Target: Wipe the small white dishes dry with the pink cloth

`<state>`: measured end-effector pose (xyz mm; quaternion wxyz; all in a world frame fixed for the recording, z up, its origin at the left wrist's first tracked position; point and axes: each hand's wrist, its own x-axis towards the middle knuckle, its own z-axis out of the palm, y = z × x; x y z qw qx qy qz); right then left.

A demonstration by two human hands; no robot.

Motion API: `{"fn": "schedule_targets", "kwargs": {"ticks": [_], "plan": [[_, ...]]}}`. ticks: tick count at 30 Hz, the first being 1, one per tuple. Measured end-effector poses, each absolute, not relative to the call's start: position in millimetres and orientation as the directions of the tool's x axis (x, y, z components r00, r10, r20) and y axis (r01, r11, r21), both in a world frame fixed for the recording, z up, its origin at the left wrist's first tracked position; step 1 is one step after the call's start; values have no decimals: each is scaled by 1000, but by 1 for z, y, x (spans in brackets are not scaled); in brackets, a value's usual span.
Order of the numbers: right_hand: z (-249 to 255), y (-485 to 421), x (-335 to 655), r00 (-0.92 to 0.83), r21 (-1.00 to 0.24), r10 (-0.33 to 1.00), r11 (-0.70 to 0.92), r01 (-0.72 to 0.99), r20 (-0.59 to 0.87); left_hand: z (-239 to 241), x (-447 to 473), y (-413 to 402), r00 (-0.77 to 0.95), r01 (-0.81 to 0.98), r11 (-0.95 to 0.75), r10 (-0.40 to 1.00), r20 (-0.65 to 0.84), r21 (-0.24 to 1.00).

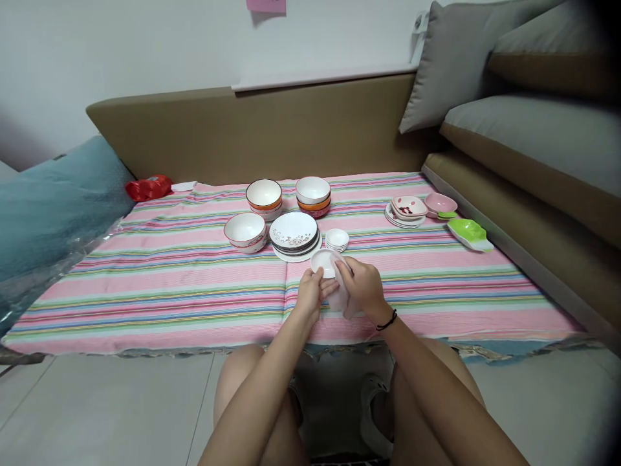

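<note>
A small white dish (pixel 321 261) is held up over the striped cloth, its near rim pinched by my left hand (pixel 310 292). My right hand (pixel 361 283) grips a thin whitish wiping cloth (pixel 343 299) and presses it against the dish's right side. Just beyond the dish stands a stack of small white dishes (pixel 337 239). Left of that stack lies a pile of patterned plates (pixel 294 231). Part of the dish is covered by the wiping cloth and my fingers.
Stacked bowls (pixel 264 193), more bowls (pixel 313 190) and a white bowl (pixel 245 230) stand behind and left of the plates. At right are square patterned dishes (pixel 410 207), a pink bowl (pixel 440 204) and a green leaf-shaped dish (pixel 468 233). A red package (pixel 149 188) lies far left; cushions (pixel 528 136) rise at right.
</note>
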<state>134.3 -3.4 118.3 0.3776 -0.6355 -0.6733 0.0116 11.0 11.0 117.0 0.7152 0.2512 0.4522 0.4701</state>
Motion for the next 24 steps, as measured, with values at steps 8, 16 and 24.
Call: {"fn": "schedule_targets", "kwargs": {"ticks": [8, 16, 24], "plan": [[121, -4, 136, 199, -802, 896, 233, 550, 397, 127, 6, 15, 119, -245, 376, 926, -357, 894], [125, 1, 136, 256, -960, 930, 228, 160, 264, 112, 2, 15, 91, 202, -15, 996, -3, 979], [117, 2, 144, 252, -861, 894, 228, 454, 370, 126, 3, 4, 237, 481, -168, 970, 56, 860]]}}
